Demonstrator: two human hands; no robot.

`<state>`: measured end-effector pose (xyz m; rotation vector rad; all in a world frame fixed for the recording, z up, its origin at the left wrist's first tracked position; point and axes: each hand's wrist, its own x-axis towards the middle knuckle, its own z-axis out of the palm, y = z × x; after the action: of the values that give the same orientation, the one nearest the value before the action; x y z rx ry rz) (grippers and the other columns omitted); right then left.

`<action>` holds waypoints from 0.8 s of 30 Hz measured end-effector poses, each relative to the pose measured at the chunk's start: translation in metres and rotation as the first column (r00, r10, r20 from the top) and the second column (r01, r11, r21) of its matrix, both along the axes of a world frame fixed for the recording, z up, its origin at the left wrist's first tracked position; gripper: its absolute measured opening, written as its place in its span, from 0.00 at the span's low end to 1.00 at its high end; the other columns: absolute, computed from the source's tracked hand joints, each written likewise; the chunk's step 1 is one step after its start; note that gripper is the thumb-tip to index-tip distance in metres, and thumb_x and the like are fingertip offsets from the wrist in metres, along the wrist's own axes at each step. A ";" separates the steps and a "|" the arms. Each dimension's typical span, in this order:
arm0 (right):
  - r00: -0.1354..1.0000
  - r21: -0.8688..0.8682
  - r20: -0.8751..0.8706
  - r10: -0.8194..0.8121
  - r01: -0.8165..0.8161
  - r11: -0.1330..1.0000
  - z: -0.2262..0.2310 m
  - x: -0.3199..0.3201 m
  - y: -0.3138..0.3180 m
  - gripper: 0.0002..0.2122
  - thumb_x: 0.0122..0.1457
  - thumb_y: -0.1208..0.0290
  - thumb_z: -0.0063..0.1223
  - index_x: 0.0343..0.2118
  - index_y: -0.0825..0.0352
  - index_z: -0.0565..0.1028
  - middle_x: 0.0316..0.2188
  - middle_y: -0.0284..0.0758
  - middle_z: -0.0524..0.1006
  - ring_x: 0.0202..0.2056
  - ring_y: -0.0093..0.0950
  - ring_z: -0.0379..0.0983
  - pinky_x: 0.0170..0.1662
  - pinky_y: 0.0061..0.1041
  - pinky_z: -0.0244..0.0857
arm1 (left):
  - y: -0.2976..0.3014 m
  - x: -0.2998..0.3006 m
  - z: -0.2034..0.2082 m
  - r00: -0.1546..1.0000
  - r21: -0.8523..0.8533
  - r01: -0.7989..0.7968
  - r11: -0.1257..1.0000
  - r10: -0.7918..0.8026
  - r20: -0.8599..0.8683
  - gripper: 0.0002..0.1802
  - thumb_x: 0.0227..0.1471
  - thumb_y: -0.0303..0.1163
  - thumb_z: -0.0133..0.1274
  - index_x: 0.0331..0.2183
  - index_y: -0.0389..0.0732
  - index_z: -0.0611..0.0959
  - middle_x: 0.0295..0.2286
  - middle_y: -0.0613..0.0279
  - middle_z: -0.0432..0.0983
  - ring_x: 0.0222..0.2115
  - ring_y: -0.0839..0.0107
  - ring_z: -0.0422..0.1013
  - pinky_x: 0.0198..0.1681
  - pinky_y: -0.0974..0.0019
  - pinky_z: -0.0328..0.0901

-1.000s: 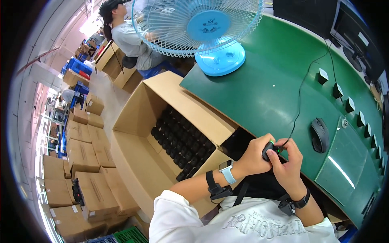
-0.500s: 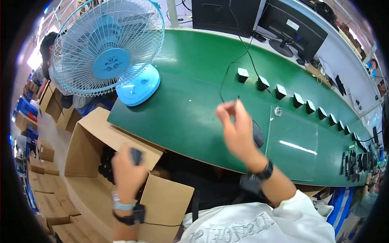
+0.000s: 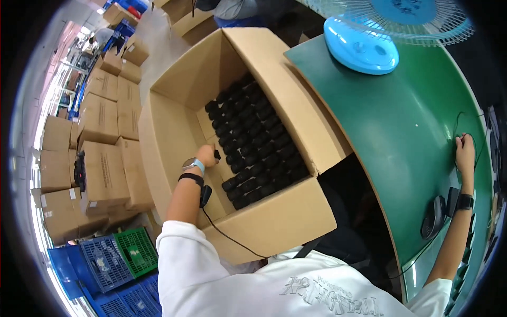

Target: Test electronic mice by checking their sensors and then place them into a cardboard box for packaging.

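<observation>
A large open cardboard box [image 3: 177, 124] stands at the left of the table. Rows of small black blocks [image 3: 253, 142] fill one side of its inside. Down in the box, beside those rows, my left hand [image 3: 207, 157] is closed on another small black block [image 3: 217, 155], mostly covered by the fingers. Over the green table [image 3: 364, 127], far to the right, my right hand [image 3: 465, 153] has its fingers pinched together at a thin black cable [image 3: 457, 122]. Its fingertips are small in view, but the cable runs into them.
A blue fan [image 3: 364, 50] stands at the table's far end. Near my right forearm lies a black mouse [image 3: 434, 217]. Stacked cartons [image 3: 100, 113] and blue and green plastic crates [image 3: 134, 251] line the floor at left. A box flap [image 3: 296, 100] leans toward the table edge.
The view has swung left toward the box. My left hand, with the black block, has gone from above the box's edge down into it. My right hand stays over the table.
</observation>
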<state>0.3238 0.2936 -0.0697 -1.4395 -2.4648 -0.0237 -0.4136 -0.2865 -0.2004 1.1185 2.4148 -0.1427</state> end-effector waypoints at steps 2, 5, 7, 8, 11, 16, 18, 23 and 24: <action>1.000 -0.028 0.011 -0.021 0.021 0.999 -0.001 0.007 0.001 0.12 0.67 0.68 0.52 0.44 0.74 0.72 0.42 0.47 0.77 0.43 0.40 0.76 0.48 0.32 0.68 | -0.003 0.019 -0.013 0.994 -0.204 0.095 0.974 -0.103 -0.028 0.30 0.40 0.36 0.69 0.45 0.34 0.77 0.40 0.41 0.79 0.45 0.45 0.75 0.48 0.51 0.71; 0.969 -0.086 -0.240 -0.066 0.046 0.995 0.008 0.001 -0.015 0.11 0.70 0.67 0.50 0.45 0.72 0.73 0.45 0.40 0.78 0.45 0.29 0.75 0.51 0.27 0.67 | 0.000 0.046 -0.021 0.939 -0.433 0.227 0.873 -0.314 -0.142 0.22 0.46 0.35 0.66 0.44 0.41 0.85 0.47 0.50 0.78 0.51 0.54 0.74 0.52 0.54 0.70; 0.965 -0.040 -0.260 -0.015 0.005 0.999 0.022 -0.008 -0.042 0.11 0.70 0.68 0.50 0.46 0.72 0.73 0.45 0.40 0.78 0.45 0.28 0.75 0.51 0.26 0.66 | 0.001 0.058 -0.021 0.952 -0.487 0.218 0.846 -0.294 -0.085 0.21 0.46 0.36 0.65 0.45 0.42 0.86 0.48 0.51 0.77 0.52 0.55 0.73 0.53 0.55 0.70; 0.946 0.007 -0.320 0.053 -0.054 0.999 0.034 -0.013 -0.058 0.11 0.70 0.69 0.49 0.46 0.72 0.73 0.45 0.39 0.78 0.45 0.27 0.74 0.52 0.25 0.66 | 0.001 0.060 -0.019 0.955 -0.524 0.227 0.821 -0.294 -0.047 0.21 0.47 0.36 0.65 0.45 0.42 0.86 0.50 0.53 0.76 0.53 0.55 0.72 0.54 0.57 0.70; 0.901 -0.156 -0.433 0.013 -0.089 0.984 0.074 -0.032 -0.104 0.12 0.72 0.70 0.47 0.51 0.72 0.72 0.48 0.32 0.74 0.48 0.20 0.69 0.55 0.18 0.60 | -0.002 0.060 -0.015 0.983 -0.448 0.150 0.881 -0.182 -0.028 0.20 0.49 0.36 0.64 0.44 0.40 0.85 0.46 0.46 0.78 0.48 0.50 0.75 0.51 0.55 0.71; 0.880 -0.167 -0.475 -0.006 -0.084 0.982 0.113 -0.060 -0.188 0.15 0.72 0.71 0.45 0.56 0.72 0.70 0.50 0.32 0.72 0.52 0.19 0.67 0.57 0.16 0.57 | -0.016 0.058 -0.032 0.981 -0.341 0.171 0.925 -0.193 -0.031 0.20 0.51 0.37 0.62 0.44 0.37 0.83 0.42 0.38 0.79 0.44 0.44 0.76 0.49 0.51 0.71; 0.827 -0.153 -0.561 0.029 -0.138 0.979 0.119 -0.069 -0.216 0.13 0.72 0.73 0.44 0.54 0.73 0.70 0.52 0.32 0.72 0.50 0.18 0.67 0.55 0.16 0.57 | -0.025 0.064 -0.044 0.992 -0.275 0.081 0.958 -0.105 -0.075 0.23 0.50 0.37 0.62 0.47 0.37 0.81 0.43 0.41 0.80 0.45 0.45 0.76 0.49 0.52 0.71; 0.788 -0.270 -0.616 -0.020 -0.187 0.944 0.136 -0.078 -0.277 0.08 0.70 0.74 0.43 0.46 0.72 0.70 0.53 0.34 0.72 0.47 0.19 0.67 0.54 0.17 0.58 | -0.011 0.066 -0.017 0.944 -0.494 0.225 0.840 -0.312 -0.102 0.17 0.48 0.36 0.60 0.40 0.37 0.86 0.41 0.43 0.81 0.45 0.45 0.77 0.47 0.51 0.72; 0.785 -0.263 -0.620 -0.015 -0.190 0.946 0.138 -0.080 -0.290 0.08 0.70 0.74 0.43 0.46 0.72 0.70 0.53 0.34 0.72 0.47 0.19 0.67 0.54 0.17 0.58 | 0.003 0.068 0.004 0.930 -0.585 0.248 0.772 -0.359 -0.079 0.16 0.48 0.36 0.59 0.36 0.37 0.87 0.40 0.43 0.82 0.45 0.45 0.77 0.46 0.51 0.72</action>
<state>0.2433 0.0035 0.0683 -1.1753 -2.0226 0.7729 -0.3458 -0.2831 -0.1959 1.2245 2.0825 -1.0499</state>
